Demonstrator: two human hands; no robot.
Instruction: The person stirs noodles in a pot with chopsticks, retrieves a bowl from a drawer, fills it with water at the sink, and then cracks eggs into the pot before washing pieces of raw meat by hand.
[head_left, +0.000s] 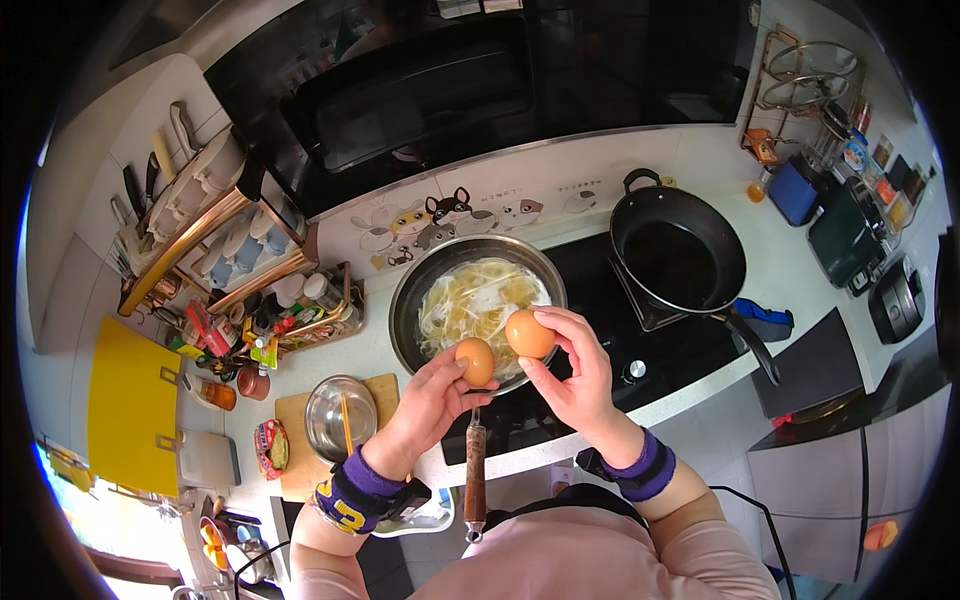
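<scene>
My left hand (429, 401) holds a brown egg (475, 361) between thumb and fingers. In my right hand (576, 367) is a second brown egg (529, 334), gripped by the fingertips. Both eggs look whole, and they are close together over the near rim of a frying pan (403, 330). Noodles (480, 300) lie in pale liquid with white foam inside this pan. Its wooden handle (475, 472) points toward my body, below my left hand.
A black wok (679, 247) stands on the right of the black glass cooktop (585, 285), its handle jutting forward. To the left, a steel bowl (330, 405) with chopsticks (346, 424) rests on a wooden cutting board (386, 390). Seasoning jars (319, 289) crowd a rack.
</scene>
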